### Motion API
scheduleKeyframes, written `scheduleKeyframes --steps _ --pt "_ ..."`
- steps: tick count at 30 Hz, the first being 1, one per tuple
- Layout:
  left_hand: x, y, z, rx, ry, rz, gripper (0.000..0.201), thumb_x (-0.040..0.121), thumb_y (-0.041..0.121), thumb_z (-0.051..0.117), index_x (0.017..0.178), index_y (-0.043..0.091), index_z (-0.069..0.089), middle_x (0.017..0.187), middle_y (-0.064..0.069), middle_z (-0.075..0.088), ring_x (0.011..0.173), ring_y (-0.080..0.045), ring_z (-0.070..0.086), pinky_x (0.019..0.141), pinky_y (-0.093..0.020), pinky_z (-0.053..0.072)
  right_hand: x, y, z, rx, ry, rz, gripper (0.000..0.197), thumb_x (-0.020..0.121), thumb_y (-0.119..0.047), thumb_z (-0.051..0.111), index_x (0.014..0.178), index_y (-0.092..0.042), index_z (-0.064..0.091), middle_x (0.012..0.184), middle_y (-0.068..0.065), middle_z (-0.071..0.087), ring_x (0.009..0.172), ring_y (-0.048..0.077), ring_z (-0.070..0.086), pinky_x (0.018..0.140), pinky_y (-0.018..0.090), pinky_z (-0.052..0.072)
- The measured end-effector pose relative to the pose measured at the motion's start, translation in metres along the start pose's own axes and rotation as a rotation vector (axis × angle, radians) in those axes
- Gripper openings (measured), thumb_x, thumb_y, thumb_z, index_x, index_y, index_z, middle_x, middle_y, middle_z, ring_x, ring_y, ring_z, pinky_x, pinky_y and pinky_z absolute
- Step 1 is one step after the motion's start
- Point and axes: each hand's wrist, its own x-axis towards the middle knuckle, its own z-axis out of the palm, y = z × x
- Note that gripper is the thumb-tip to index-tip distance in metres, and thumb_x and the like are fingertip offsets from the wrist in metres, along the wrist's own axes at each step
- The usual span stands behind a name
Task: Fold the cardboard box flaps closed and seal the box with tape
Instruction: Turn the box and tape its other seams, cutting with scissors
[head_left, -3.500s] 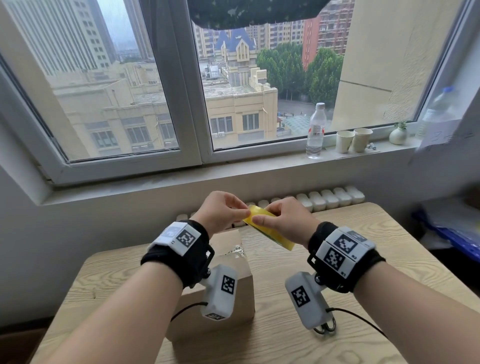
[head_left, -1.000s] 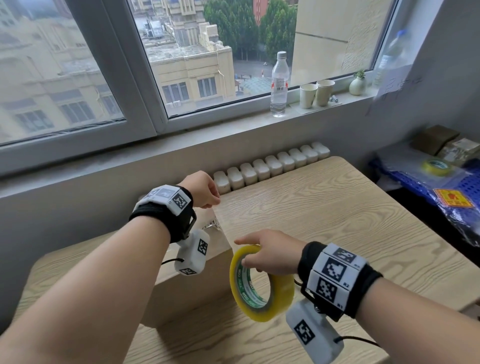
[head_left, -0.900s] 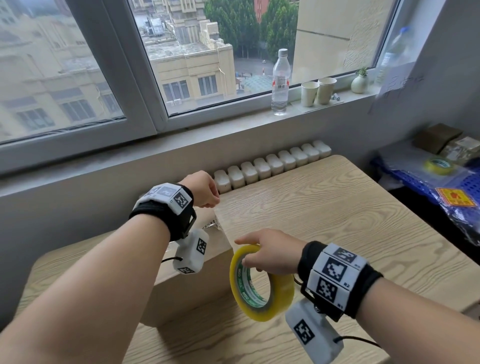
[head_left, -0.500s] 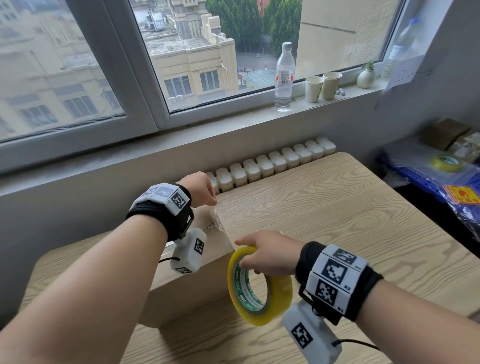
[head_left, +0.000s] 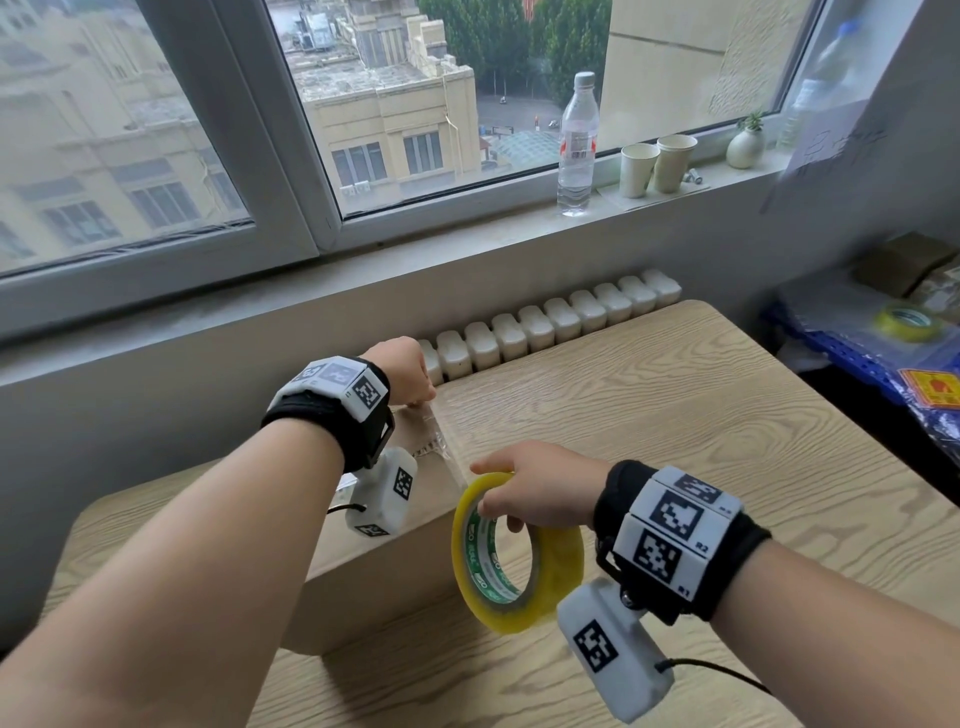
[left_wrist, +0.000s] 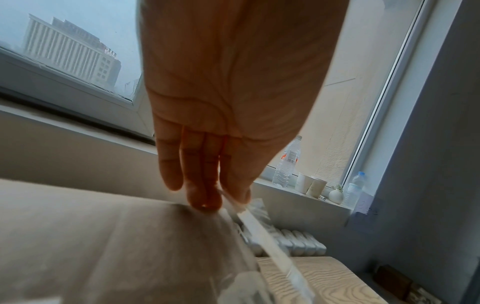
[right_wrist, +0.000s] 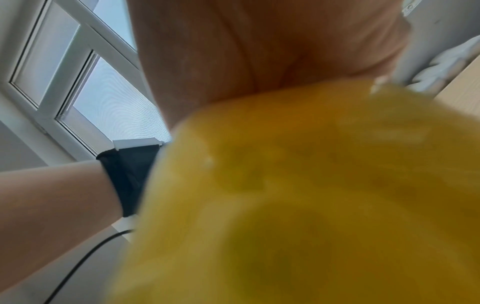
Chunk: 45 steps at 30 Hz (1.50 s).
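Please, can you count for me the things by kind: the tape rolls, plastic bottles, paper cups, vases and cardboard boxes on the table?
Tape rolls: 2
Plastic bottles: 2
Paper cups: 2
Vases: 1
Cardboard boxes on the table: 1
Total: 8

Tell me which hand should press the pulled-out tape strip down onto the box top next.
Left, probably. The left hand already pinches the tape strip end at the far edge of the cardboard box, fingertips just above the top. The right hand grips the tape roll, keeping the strip taut.
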Motion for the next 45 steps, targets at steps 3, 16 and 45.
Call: scheduleKeyframes --steps 3,16,45 --pt "0.003 0.001 0.000 0.026 -0.004 0.005 0.021 0.085 0.023 0.066 0.094 0.005 0.073 0.090 -0.008 0.071 0.086 -0.024 0.065 0.079 -0.033 0.051 0.002 -0.002 -0.002 -0.009 -0.012 0.011 0.055 0.090 -0.024 0.057 0.143 -0.025 0.043 0.092 -0.002 0.063 0.087 0.015 0.065 0.077 0.027 0.052" --pt "0.009 0.005 -0.001 0.086 0.003 0.079 0.015 0.083 0.016 0.062 0.087 0.006 0.071 0.085 -0.007 0.065 0.086 -0.027 0.063 0.069 -0.027 0.045 0.000 -0.010 -0.015 -0.139 -0.012 0.069 0.040 0.084 -0.017 0.055 0.124 -0.016 0.048 0.098 0.004 0.060 0.091 0.021 0.057 0.069 0.030 0.047" --pt "0.001 0.009 -0.002 0.041 0.068 0.088 0.009 0.086 0.017 0.064 0.082 0.012 0.070 0.083 -0.006 0.067 0.084 -0.026 0.064 0.074 -0.029 0.049 -0.013 -0.005 -0.007 -0.127 0.019 0.000 0.062 0.085 -0.011 0.048 0.142 -0.034 0.043 0.126 -0.001 0.057 0.088 0.014 0.050 0.065 0.022 0.042"
